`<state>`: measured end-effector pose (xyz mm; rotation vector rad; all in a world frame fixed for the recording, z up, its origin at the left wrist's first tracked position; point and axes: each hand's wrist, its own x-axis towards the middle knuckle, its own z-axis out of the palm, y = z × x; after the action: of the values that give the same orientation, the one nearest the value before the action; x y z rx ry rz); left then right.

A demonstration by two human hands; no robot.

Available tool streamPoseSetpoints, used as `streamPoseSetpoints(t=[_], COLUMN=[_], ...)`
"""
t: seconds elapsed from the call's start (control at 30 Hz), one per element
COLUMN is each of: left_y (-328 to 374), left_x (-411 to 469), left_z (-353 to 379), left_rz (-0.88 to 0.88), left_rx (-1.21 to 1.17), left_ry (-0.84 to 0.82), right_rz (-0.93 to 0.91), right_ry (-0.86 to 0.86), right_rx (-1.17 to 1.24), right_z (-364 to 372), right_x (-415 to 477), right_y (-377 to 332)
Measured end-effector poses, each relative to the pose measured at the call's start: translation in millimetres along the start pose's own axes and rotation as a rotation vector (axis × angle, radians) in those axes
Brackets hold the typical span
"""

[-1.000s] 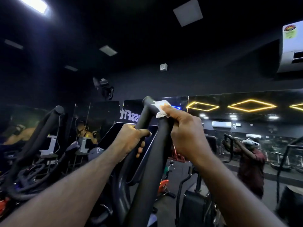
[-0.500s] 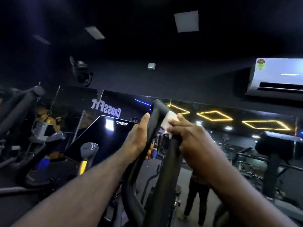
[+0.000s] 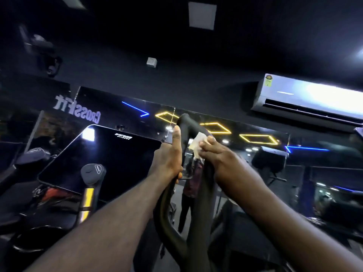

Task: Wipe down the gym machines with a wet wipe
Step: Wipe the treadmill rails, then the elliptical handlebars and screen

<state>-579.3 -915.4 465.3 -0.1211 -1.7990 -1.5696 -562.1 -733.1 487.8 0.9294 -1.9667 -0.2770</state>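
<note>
A black looped handlebar (image 3: 185,126) of a gym machine rises in front of me. My left hand (image 3: 169,158) grips its left bar, thumb pointing up along the tube. My right hand (image 3: 222,160) pinches a small white wet wipe (image 3: 197,142) and presses it against the right bar just below the top bend. Most of the wipe is hidden by my fingers.
The machine's dark console screen (image 3: 102,158) tilts at the left, with a grey knob handle (image 3: 92,173) and yellow strip below it. A wall mirror (image 3: 255,154) ahead reflects neon lights and a standing person. An air conditioner (image 3: 306,97) hangs at upper right.
My view has swung right and down. The right hand with the wipe has slid a little down the right bar from the top bend. The left hand keeps its grip, thumb now raised.
</note>
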Motion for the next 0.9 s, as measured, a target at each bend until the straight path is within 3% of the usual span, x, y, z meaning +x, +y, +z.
streamPoseSetpoints(t=[0.1,0.23,0.3,0.4,0.53,0.73,0.8,0.9], left_y=[-4,-9,-11,-10,-13,-9,-8,-8], left_x=[6,10,11,9,12,9,8,9], left_z=[2,5,6,3,6,1,0,2], left_rz=[0.032,0.006,0.001,0.014,0.020,0.030,0.030,0.046], left_rx=[0.109,0.074,0.074,0.139,0.106,0.077,0.121,0.167], left_ry=[0.034,0.020,0.025,0.025,0.029,0.023,0.032,0.020], right_rz=[0.077,0.159,0.129,-0.057,-0.045,-0.168,-0.121,0.005], right_ry=[0.020,0.068,0.022,-0.094,-0.053,-0.051,-0.126,-0.095], right_rx=[0.118,0.228,0.091,-0.163,-0.026,-0.340,-0.204,0.018], right_z=[-15,-36,-30,-5,-22,-23,-24,-15], right_x=[-38,-10,7,2,8,47,28,-9], right_y=[-34,-30,-19,-24,-28,-12,-23,-41])
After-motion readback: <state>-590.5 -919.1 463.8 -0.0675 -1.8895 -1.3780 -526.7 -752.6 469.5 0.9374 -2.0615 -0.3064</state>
